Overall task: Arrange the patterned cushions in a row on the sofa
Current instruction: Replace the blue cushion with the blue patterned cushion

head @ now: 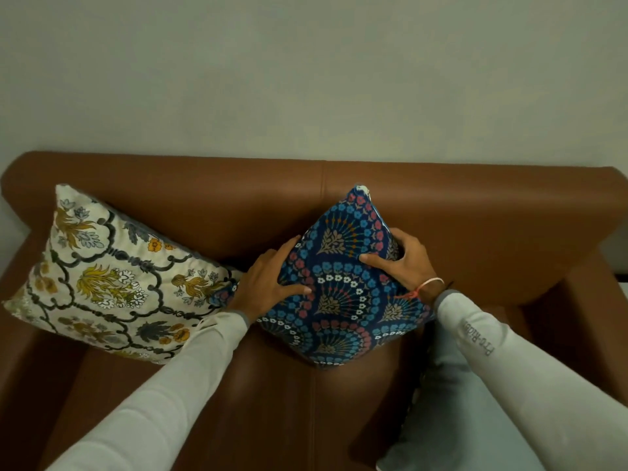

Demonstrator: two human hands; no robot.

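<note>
**Seating the second cushion in the row**

At nine o'clock the cream floral cushion [112,277] already leans against the backrest of the brown leather sofa [475,212], tilted, its right corner reaching in towards the middle. Just beside that corner sits our left hand [272,283], fingers [292,248] spread wide and pressed flat against the left face of the blue patterned cushion [343,287]. This cushion stands on one corner at the centre of the seat, just above the seam, like a diamond, its top point against the backrest. At three o'clock our right hand [404,263] grips its right edge, thumb on the front face and the other fingers curled behind.

We judge the step in hand to be setting this second cushion in place. The next move calls for turning it square and leaning it back, close to the floral one. Something pale lies at five o'clock under our right sleeve [509,362]; we cannot tell whether it is another cushion.
</note>
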